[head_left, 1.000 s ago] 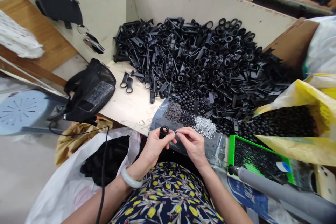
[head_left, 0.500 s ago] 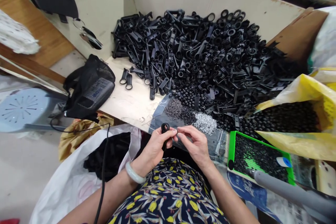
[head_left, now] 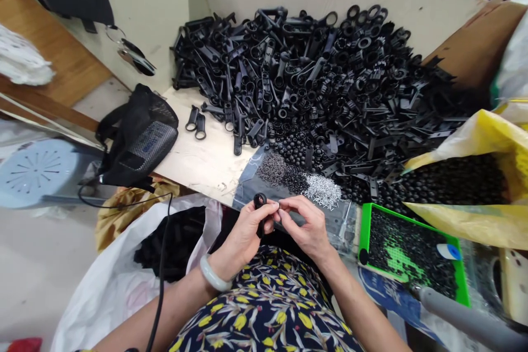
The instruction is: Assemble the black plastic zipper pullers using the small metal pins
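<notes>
Left hand (head_left: 246, 229) grips a black ringed part (head_left: 259, 207), poking out at twelve o'clock; right hand (head_left: 308, 226) at three, hold unclear.

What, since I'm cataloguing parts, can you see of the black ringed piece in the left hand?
The black ringed piece looks like plastic, slightly shiny, with a ring at its upper end. The left hand grips it, ring showing above the thumb; fingers hide much of the rest. Whether the right hand touches it is unclear.

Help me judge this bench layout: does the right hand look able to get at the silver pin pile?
Probably yes: the right hand is close to the silver pin pile, with nothing visible in between.
</notes>
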Demonstrator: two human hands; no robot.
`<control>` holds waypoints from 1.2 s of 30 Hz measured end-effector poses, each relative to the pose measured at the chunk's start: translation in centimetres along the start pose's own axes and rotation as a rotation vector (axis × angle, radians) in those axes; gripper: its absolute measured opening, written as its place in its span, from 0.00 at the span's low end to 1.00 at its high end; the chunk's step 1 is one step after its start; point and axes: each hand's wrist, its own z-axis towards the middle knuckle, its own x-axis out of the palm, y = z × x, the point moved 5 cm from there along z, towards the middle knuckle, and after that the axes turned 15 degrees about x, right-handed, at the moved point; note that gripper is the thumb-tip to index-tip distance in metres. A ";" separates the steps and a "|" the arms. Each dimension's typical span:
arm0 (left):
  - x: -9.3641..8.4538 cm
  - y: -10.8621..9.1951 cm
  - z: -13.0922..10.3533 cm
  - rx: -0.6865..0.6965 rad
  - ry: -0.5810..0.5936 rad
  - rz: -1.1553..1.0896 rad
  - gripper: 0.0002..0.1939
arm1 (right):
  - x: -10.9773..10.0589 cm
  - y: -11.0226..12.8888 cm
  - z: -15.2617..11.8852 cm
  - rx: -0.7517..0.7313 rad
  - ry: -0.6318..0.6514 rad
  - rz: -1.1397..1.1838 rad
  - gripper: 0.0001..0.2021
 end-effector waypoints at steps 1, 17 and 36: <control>0.1 0.0 0.0 -0.001 0.001 -0.001 0.12 | 0.0 -0.1 -0.1 0.005 -0.004 0.001 0.07; 0.6 0.3 -0.1 0.007 0.009 0.021 0.12 | -0.3 -0.4 0.0 -0.011 -0.039 -0.012 0.05; 0.7 0.8 0.1 -0.068 -0.006 0.035 0.17 | -0.2 -1.5 0.1 -0.008 -0.041 0.002 0.04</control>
